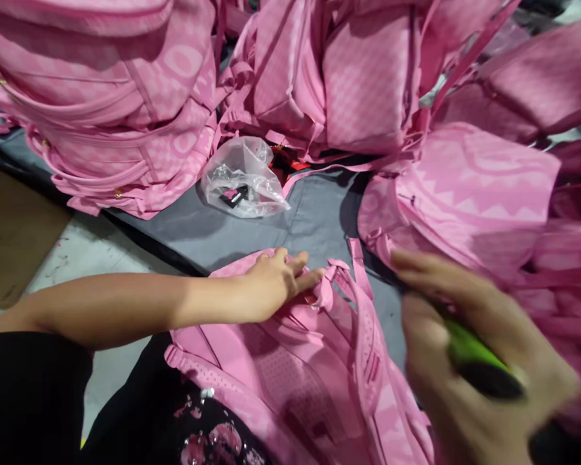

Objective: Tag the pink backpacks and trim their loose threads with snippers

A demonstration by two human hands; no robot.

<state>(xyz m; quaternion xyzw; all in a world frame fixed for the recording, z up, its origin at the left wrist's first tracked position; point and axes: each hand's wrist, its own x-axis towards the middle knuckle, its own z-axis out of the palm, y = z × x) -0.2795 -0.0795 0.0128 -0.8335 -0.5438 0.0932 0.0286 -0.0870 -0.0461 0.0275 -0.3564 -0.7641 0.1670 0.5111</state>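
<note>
Meanwhile, your left hand (275,284) is resting on a pink backpack (290,371), its fingers' grip unclear, while your right hand (479,361) is clasping a green-and-black handle (472,345).

Moderate indoor light leaves soft shadows on the grey, cloth-covered table (319,216) mid-frame. Small glints speckle the crumpled clear plastic bag (261,188). At lower right, motion blur smears the right hand (506,336) and its green-and-black rounded handle (470,349); the left hand (270,285) is sharper.

Left grip (271,287) on backpack (295,371); right grip (506,332) holding green tool (472,349).
</note>
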